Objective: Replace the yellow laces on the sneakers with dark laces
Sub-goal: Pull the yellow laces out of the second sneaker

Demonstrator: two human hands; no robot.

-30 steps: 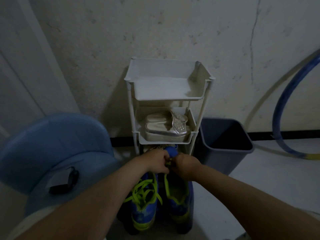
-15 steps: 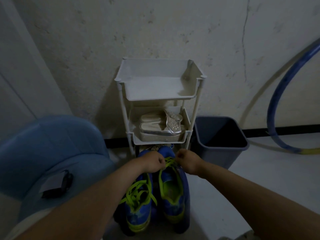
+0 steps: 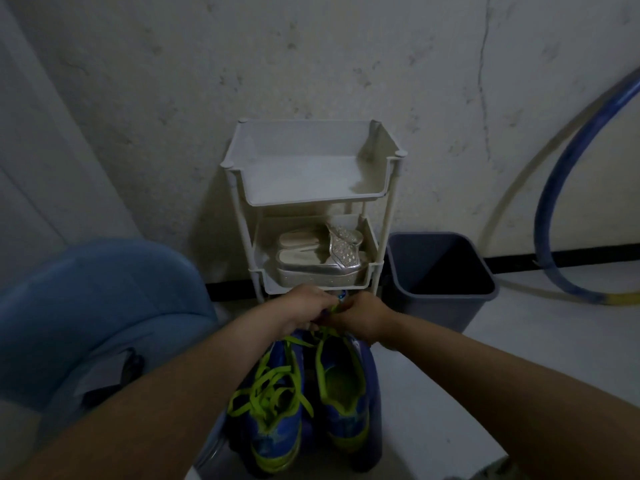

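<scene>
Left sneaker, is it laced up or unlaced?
Laced: yellow laces criss-cross loosely over the left sneaker, with loops hanging at its sides.

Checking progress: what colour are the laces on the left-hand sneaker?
Yellow-green laces on the blue sneaker; seen in the head view.

— How do the two sneakers lie?
— Side by side and touching, with the heels near the camera and the toes far. Both are blue, with yellow-green trim at the heel and the collar.
— What about the left-side sneaker (image 3: 273,420)?
— Its yellow lace (image 3: 268,384) sits in the eyelets, loose, and crosses over the tongue.
— And the right-side sneaker (image 3: 346,407)?
— Its opening is wide and the yellow-green lining shows. A yellow strand (image 3: 323,332) rises from its toe end, where the left hand (image 3: 304,306) and the right hand (image 3: 363,320) pinch it close together.
</scene>
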